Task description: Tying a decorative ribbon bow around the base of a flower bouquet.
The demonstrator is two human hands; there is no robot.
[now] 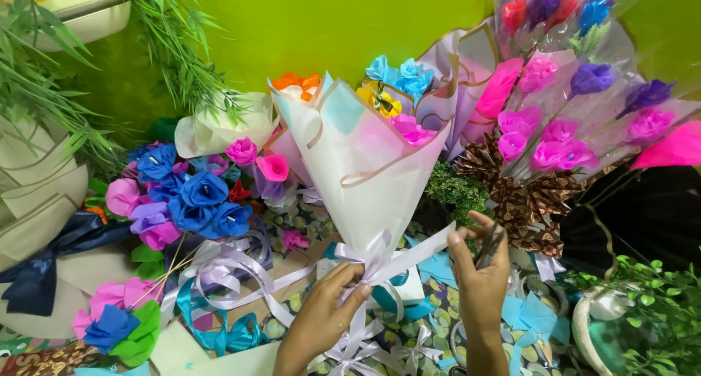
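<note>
**Inspector:** State of the work?

**Assistant:** The bouquet [363, 153] stands upright at centre, paper flowers wrapped in a pale pink-and-white cone. A pale ribbon [380, 263] is tied round its narrow neck. The left hand [325, 310] is closed round that neck just below the knot, holding the bouquet steady.

**Inspector:** And the other?

**Assistant:** The right hand [480, 270] pinches one ribbon tail between thumb and forefinger, drawn out taut to the right. The same hand grips a dark tool, seemingly scissors [489, 246], against the palm; the blades cannot be made out clearly.

**Inspector:** Step in hand?

**Assistant:** By judgement, finishing the bow: the knot looks made, the tail not yet trimmed or curled.

**Inspector:** What does the next move call for?

**Assistant:** Probably keeping the tail taut while the tool is brought to it, with the neck held firm so the knot does not slip.

**Inspector:** Surroundings?

**Assistant:** A blue-flowered bunch [193, 197] lies to the left, finished bouquets in clear wrap [577, 120] to the right, loose ribbon scraps [226, 336] below.
</note>
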